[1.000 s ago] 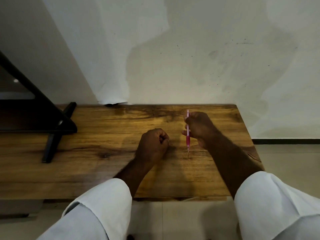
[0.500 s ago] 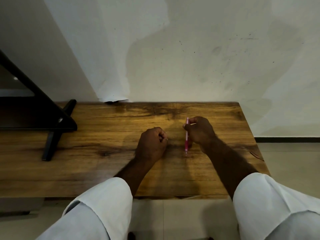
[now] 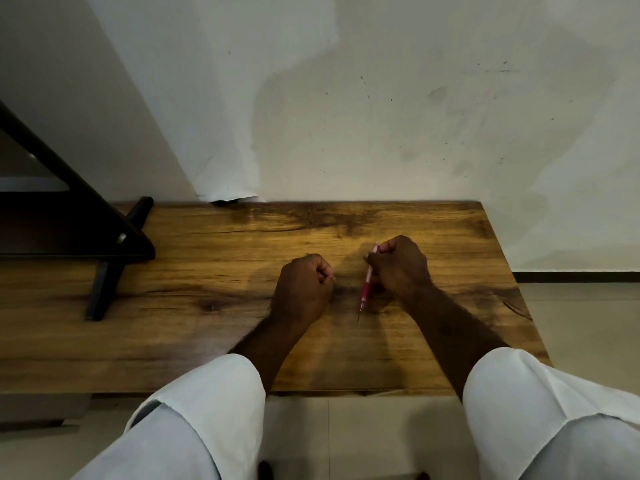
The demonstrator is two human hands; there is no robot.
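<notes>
A thin pink pen (image 3: pixel 367 278) points tip-down toward the wooden table (image 3: pixel 207 278), slightly tilted. My right hand (image 3: pixel 398 266) grips it in curled fingers, near the table's middle right. Whether the dark tip touches the wood I cannot tell. My left hand (image 3: pixel 304 289) rests on the table just left of the pen as a closed fist, holding nothing that I can see. Both forearms come out of white sleeves.
A black angled stand (image 3: pixel 104 237) with a flat foot sits on the table's left part. A pale wall runs directly behind the table. The table's right edge ends at tiled floor (image 3: pixel 581 323), and its front edge lies near my sleeves.
My right hand lowered slightly and the pen tilted, its top leaning right. The left fist stayed in place. The view shifted a little.
</notes>
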